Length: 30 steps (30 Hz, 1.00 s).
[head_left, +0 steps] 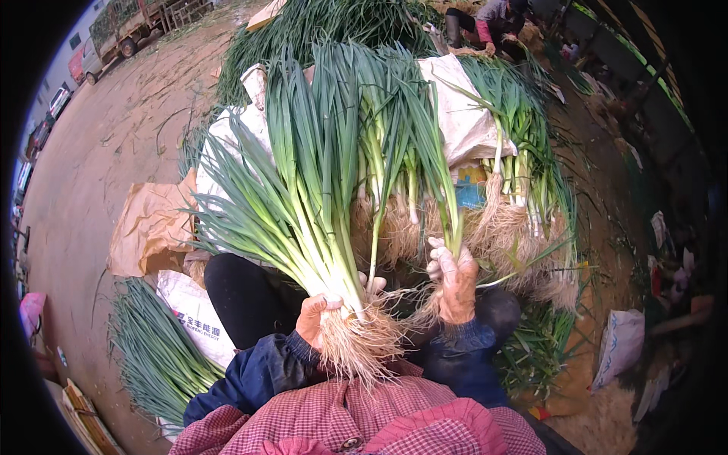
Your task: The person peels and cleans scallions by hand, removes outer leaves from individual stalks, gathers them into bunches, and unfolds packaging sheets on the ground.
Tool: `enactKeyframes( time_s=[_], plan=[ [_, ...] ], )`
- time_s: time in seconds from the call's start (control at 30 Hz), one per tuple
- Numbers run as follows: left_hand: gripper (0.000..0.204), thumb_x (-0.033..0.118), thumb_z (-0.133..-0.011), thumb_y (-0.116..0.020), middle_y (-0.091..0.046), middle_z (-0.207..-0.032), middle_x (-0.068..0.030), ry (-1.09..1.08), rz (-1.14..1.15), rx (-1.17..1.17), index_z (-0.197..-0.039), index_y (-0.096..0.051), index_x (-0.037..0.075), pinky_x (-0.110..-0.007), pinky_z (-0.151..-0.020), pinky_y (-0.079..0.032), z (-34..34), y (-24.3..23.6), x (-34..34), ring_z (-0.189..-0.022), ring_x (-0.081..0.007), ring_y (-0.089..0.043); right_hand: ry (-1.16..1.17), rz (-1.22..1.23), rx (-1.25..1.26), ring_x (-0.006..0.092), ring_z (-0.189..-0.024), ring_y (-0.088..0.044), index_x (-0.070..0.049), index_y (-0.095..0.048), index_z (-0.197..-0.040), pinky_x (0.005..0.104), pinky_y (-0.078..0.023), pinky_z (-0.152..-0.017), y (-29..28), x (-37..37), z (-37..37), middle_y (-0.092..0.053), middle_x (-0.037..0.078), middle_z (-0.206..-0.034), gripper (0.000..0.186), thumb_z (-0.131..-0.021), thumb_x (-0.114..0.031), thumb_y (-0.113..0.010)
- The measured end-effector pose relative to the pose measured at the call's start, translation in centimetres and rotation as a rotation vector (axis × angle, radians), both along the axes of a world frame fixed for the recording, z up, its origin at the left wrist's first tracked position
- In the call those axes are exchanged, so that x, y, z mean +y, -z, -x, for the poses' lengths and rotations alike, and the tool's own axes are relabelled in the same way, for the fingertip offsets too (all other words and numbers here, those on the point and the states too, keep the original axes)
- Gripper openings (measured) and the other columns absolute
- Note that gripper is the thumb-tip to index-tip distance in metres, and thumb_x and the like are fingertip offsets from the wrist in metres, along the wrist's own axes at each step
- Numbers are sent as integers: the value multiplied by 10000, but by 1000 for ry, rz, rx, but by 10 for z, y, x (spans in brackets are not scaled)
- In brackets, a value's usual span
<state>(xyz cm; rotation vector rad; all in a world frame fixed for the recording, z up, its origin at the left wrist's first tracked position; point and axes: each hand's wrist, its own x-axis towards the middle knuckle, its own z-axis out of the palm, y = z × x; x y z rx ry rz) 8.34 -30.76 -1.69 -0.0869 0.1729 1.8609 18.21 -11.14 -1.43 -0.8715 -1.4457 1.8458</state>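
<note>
My left hand (pixel 312 320) is closed round the white lower stems of a thick bunch of green garlic (pixel 315 227). Its long flat leaves fan up and to the left, and a shaggy clump of pale roots hangs below the grip. My right hand (pixel 455 282), level with the bunch's base and a little apart from it, pinches a thin green garlic stalk (pixel 447 193) whose leaves rise toward the pile ahead. Pale roots show beside that hand. Some of the left hand's fingers are hidden behind the stems.
More green garlic (pixel 523 114) lies heaped ahead, partly over white sacks (pixel 459 106). A brown paper sheet (pixel 152 227) and another garlic pile (pixel 155 349) are at my left. Leaf scraps (pixel 535 349) lie at right. Farther off are a person (pixel 497 26) and a truck (pixel 121 34).
</note>
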Motion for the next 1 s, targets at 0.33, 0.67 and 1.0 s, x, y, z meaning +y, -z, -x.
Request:
enactKeyframes(
  time_s=[0.33,0.67,1.0],
  plan=[
    [560,42,-697,-570,-555,-1152,-216,-1,100,43,-1234,-444,-54,-485,-927,-470,-3,38,-3,-1078,-324,-554,-333,-85,26,35,-480,-435,-43,-570,-859,188,-330,-400,15,-16,40,-516,-28,-642,83,-838,-111,-614],
    [556,42,-731,-552,-517,-1223,-216,119,-133,-38,-1264,-420,-40,-450,-907,-483,5,36,-14,-1082,-315,-554,-56,-156,279,85,-573,-545,-5,-494,-1085,201,-466,-427,-19,-7,51,-600,67,-813,257,-869,-128,-559],
    [620,52,-664,-573,-220,-1479,-144,-7,-16,47,-1259,-439,-59,-451,-1057,-317,-2,15,-7,-1374,-257,-206,-291,-277,-387,96,-456,-503,0,-576,-935,222,-376,-352,-16,38,67,-569,35,-652,250,-821,-215,-631]
  ],
)
